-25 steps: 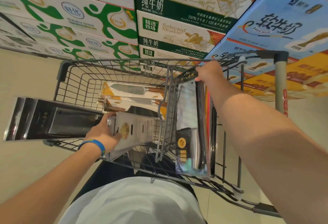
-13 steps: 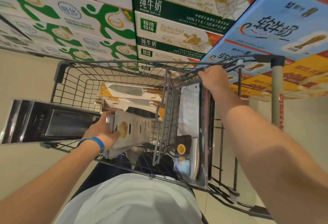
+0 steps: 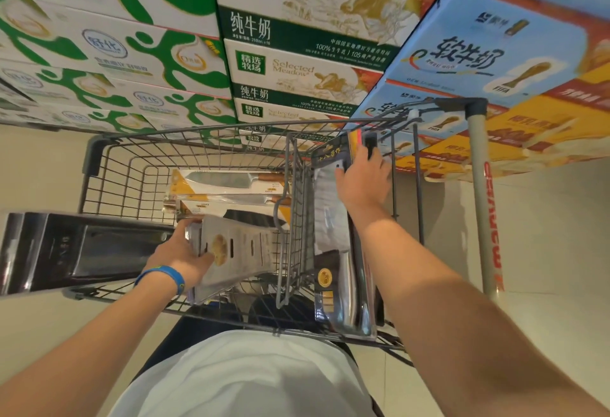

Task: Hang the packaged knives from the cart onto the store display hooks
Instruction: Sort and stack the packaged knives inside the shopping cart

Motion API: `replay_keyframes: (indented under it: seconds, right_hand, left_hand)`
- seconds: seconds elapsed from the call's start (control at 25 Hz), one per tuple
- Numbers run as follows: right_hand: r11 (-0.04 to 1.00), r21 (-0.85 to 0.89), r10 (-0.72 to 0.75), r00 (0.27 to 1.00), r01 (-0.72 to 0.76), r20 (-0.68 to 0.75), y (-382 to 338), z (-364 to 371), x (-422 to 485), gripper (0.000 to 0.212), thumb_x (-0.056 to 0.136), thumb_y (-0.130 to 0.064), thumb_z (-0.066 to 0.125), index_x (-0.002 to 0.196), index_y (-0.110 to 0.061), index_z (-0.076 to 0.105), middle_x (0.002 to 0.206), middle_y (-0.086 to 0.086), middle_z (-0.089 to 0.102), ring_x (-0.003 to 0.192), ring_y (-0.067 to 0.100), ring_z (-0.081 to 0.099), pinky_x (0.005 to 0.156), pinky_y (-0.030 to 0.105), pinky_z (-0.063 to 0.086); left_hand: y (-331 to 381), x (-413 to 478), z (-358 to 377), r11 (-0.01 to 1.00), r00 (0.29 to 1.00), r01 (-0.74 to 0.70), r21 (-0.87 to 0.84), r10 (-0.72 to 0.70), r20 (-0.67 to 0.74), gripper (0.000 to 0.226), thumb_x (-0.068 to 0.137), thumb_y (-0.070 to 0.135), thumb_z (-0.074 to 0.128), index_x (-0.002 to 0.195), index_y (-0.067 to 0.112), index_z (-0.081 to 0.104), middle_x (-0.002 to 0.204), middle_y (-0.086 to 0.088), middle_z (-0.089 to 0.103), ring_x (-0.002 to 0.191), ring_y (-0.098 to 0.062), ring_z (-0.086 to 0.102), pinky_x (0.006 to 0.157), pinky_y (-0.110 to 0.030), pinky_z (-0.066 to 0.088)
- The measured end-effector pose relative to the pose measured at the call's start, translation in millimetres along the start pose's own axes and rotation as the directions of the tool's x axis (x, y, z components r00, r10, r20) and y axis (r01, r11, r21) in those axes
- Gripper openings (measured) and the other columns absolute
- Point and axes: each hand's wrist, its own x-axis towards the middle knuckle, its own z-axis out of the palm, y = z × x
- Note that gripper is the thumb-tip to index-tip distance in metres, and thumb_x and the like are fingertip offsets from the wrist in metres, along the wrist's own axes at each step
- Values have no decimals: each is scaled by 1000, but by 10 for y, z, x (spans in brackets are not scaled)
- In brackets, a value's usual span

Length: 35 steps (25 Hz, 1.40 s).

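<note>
- Right hand [image 3: 361, 182] clamps the top edge of the upright knife packs [image 3: 331, 218], with the fingers curled over the header cards rather than spread.
- These packs stand on end in the narrow right-hand section of the wire cart [image 3: 198, 131], against the divider mesh. The header ends point up, probably so a bunch can be lifted straight out ready for hanging.
- Right forearm reaches forward and down, nearly straight, with the wrist a little bent over the pack tops.
- Left hand [image 3: 180, 251] grips a grey-backed knife pack [image 3: 244, 251], fingers wrapped round its edge. The slotted header end points right, over the basket.
- A dark glossy pack [image 3: 82, 248] juts out leftward past the cart's side from that same hand. Cannot tell whether it is a separate pack or part of one bundle.
- Left forearm comes up from the lower left, with a blue wristband [image 3: 165, 276] at the wrist.
- Yellow-and-white packaged knives [image 3: 231, 182] with wooden handles lie flat and stacked in the main basket, just beyond the left hand.
- Stacked milk cartons [image 3: 297, 70] fill the background, and no display hooks are in view.
- Judgement: this is the gathering stage. Both hands are loaded at the cart and nothing is hung yet.
</note>
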Motion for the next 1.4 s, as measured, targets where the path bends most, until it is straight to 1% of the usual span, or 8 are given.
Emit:
replay_keyframes:
  seconds: [0.2, 0.44, 0.6, 0.68, 0.84, 1.04, 1.24, 1.4]
  right_hand:
    - [988, 93, 120, 991, -125, 66, -158, -48, 324, 63, 96, -44, 65, 149, -24, 37, 159, 9, 35, 141, 42, 30, 105, 54, 39]
    - [988, 53, 136, 983, -143, 120, -142, -32, 454, 55, 96, -44, 64, 144, -25, 45, 167, 8, 17, 148, 39, 22, 109, 55, 40]
    - [991, 61, 108, 974, -122, 199, -162, -114, 560, 44, 94, -40, 68, 133, -26, 53, 158, 8, 33, 138, 39, 41, 106, 52, 45]
    - [991, 75, 100, 980, -114, 174, -129, -144, 593, 33, 94, -31, 69, 126, -30, 60, 156, 6, 37, 134, 38, 48, 103, 47, 48]
    - [987, 133, 84, 995, -90, 51, -111, -85, 472, 29, 96, -28, 67, 125, -25, 69, 157, 8, 31, 133, 41, 41, 105, 43, 44]
    - [982, 92, -161, 984, 167, -72, 57, -20, 300, 28, 98, -21, 63, 125, -18, 70, 140, 12, 49, 124, 38, 50, 101, 36, 41]
    - [998, 50, -55, 964, 43, 261, -126, -122, 461, 22, 99, -41, 60, 117, -33, 71, 119, 4, 70, 119, 34, 57, 97, 41, 51]
    - [993, 116, 11, 989, -28, 144, -160, -117, 393, 14, 95, -37, 68, 100, -32, 56, 100, 1, 66, 114, 32, 54, 80, 35, 48]
  left_hand:
    - [-22, 6, 9, 999, 1000, -9, -32, 10, 12, 66, 87, 25, 69, 141, 32, 30, 78, 2, 61, 63, -19, 63, 47, -27, 47]
    - [-67, 18, 39, 999, 1000, -14, -44, 14, 6, 62, 86, 27, 68, 134, 37, 30, 77, 3, 61, 64, -19, 64, 47, -25, 48]
    - [-91, 26, 61, 1000, 1000, -12, -20, 12, -5, 62, 85, 30, 68, 130, 42, 27, 73, 6, 58, 61, -16, 62, 44, -23, 44]
    - [-91, 37, 58, 1000, 1000, -12, -8, 12, -8, 61, 85, 32, 68, 127, 43, 26, 72, 5, 58, 58, -16, 62, 42, -21, 43]
    - [-97, 46, 58, 1000, 1000, -14, 1, 14, -12, 57, 85, 33, 68, 120, 44, 24, 65, 2, 62, 51, -16, 63, 39, -20, 42]
    - [-116, 26, 66, 1000, 999, -31, -1, 31, -22, 58, 85, 34, 69, 122, 42, 26, 68, 6, 59, 54, -14, 61, 39, -20, 39]
    - [-93, 8, 56, 999, 999, -41, -31, 41, -17, 61, 84, 29, 69, 126, 45, 28, 72, 9, 57, 57, -14, 61, 39, -20, 40]
    - [-80, 7, 57, 998, 999, -44, -34, 43, -21, 62, 85, 27, 69, 132, 41, 31, 73, 9, 57, 58, -15, 60, 41, -22, 41]
